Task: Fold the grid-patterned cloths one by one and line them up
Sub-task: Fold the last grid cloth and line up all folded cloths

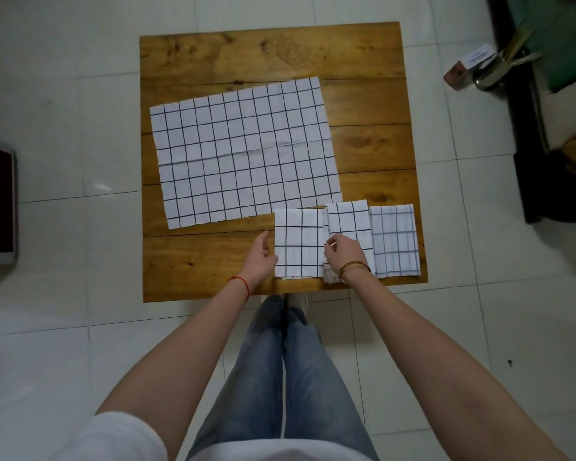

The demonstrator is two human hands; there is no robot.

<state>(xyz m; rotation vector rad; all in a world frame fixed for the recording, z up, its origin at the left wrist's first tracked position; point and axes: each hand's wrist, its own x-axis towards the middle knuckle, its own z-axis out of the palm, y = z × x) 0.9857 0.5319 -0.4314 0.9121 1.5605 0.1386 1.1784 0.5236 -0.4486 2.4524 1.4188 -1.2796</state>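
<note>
Three folded cloths are seen in a row along the near right part of the table (pixel 187 261): the left folded cloth (pixel 298 242), the middle folded cloth (pixel 348 216) and the right folded cloth (pixel 394 239), while one large unfolded cloth (pixel 243 151) is spread flat behind them, its near edge just reaching the row. The step in hand is judged to be the squaring-up of the newest fold. The left hand (pixel 262 257) is held against the left edge of the left folded cloth, fingers loosely extended and nothing gripped; the right hand (pixel 343 254) is laid over the seam between the left and middle cloths, fingertips drawn together there, though whether fabric is actually pinched cannot be told. The middle piece is seen sitting slightly farther back than its neighbours and overlapping the left one, so it would best be drawn toward the near edge until the fronts agree, and the overlap eased apart. Pressure should be kept flat so the layers are not fanned open. One cloth is left to be folded.
</note>
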